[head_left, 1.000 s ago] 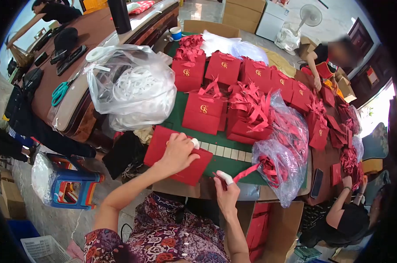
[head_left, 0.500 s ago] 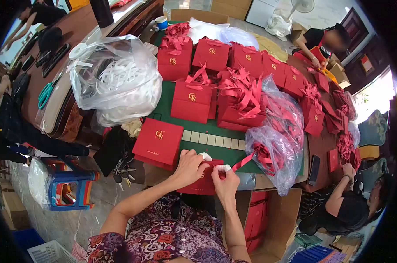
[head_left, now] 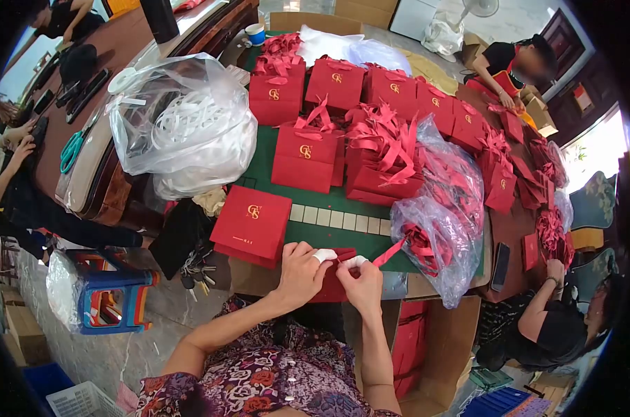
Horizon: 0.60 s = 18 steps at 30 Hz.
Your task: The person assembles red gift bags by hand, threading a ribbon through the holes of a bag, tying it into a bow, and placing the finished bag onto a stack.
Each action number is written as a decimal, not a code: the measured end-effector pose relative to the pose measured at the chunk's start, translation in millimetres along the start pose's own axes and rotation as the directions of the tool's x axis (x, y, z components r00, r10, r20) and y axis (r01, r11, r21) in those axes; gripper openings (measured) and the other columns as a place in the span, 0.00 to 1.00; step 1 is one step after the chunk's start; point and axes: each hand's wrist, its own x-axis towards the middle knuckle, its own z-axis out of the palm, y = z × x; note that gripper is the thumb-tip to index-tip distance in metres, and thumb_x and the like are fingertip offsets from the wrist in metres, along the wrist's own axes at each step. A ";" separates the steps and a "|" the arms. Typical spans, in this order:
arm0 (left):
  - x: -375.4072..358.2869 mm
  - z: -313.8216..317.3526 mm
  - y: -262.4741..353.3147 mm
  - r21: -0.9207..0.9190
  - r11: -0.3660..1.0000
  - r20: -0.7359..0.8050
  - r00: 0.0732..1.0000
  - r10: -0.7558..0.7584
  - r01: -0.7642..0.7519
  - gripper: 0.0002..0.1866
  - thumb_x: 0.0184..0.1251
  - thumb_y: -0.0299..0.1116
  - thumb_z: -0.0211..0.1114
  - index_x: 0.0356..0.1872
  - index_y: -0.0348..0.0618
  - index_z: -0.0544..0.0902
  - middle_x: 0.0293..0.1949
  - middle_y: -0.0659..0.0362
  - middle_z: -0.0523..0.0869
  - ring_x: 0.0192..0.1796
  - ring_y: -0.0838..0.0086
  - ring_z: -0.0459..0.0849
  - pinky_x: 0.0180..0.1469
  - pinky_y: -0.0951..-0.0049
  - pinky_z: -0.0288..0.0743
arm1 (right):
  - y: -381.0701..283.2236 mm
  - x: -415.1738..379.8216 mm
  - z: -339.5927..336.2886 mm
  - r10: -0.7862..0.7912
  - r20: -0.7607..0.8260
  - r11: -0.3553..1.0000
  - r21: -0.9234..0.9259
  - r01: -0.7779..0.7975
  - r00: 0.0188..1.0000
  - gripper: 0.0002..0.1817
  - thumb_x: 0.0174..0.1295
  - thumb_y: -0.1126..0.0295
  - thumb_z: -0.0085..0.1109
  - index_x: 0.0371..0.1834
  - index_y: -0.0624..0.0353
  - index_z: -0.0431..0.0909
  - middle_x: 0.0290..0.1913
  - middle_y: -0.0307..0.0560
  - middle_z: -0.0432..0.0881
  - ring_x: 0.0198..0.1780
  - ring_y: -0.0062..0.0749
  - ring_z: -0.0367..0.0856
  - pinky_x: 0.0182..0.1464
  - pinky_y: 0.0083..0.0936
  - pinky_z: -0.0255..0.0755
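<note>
A red bag [head_left: 329, 290] is held at the table's front edge, mostly covered by my hands. My left hand [head_left: 302, 274] is closed on the bag's top edge, with white wrapping on a finger. On the bag's right side my right hand [head_left: 361, 281] pinches at the top edge, its fingertip also wrapped in white. A red ribbon [head_left: 390, 253] runs from near my right fingers toward the plastic bag of ribbons [head_left: 433, 243]. Left of my hands, a flat red bag with a gold logo [head_left: 251, 226] lies on the green mat [head_left: 259, 170].
Rows of red bags [head_left: 304, 156] stand behind. A clear bag of white ribbon [head_left: 190, 132] is at left, near teal scissors [head_left: 71, 151]. An open carton [head_left: 454, 340] sits below right. Co-workers sit at right [head_left: 551, 326] and back right [head_left: 499, 66].
My left hand has turned slightly and my fingers have shifted along the held bag's top, covering its logo. At far left, another person's hands have come further into view.
</note>
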 end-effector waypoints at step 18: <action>9.6 -3.5 -14.2 -0.125 0.980 0.166 0.977 -0.135 0.156 0.10 0.60 0.35 0.71 0.41 0.47 0.85 0.34 0.61 0.86 0.41 0.66 0.79 0.51 0.64 0.64 | -19.1 -6.1 -19.9 -0.408 -0.152 0.909 -0.161 0.385 0.900 0.09 0.60 0.75 0.66 0.44 0.59 0.84 0.42 0.52 0.83 0.42 0.45 0.83 0.45 0.33 0.76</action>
